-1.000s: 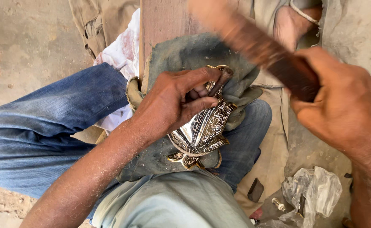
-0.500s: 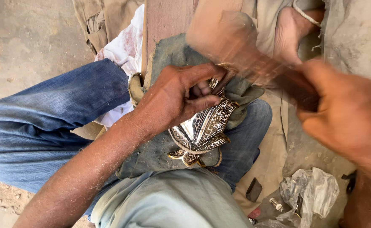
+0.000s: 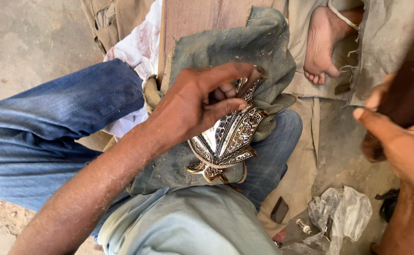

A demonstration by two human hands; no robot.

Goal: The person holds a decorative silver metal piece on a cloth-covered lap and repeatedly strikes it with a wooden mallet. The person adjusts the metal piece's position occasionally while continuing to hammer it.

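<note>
**Ornate metal piece pinned on the lap, mallet raised**

From the head camera, looking down: the person sits on the floor, legs in blue jeans. The left hand [image 3: 192, 106] presses a shiny, engraved metal ornament [image 3: 225, 139] against a grey-green cloth [image 3: 244, 42] draped over a wooden plank [image 3: 192, 16] that slopes up from the lap. Its fingers are curled and pressed together over the ornament's upper end, the thumb stretched along the top edge; the piece lies touching the cloth, its gold-trimmed lower tip pointing toward the person's waist.

The right hand [image 3: 400, 146] is at the frame's right edge, closed round a dark brown wooden handle [image 3: 412, 92], blurred, probably a mallet or stick, lifted well apart from the ornament.

The step in hand looks like striking or shaping the held piece. The next blow calls for the left fingers to stay off the struck spot and hold the ornament flat.

A bare foot [image 3: 322, 40] rests beyond the plank; crumpled plastic [image 3: 341, 212] lies on the floor near the right knee.
</note>
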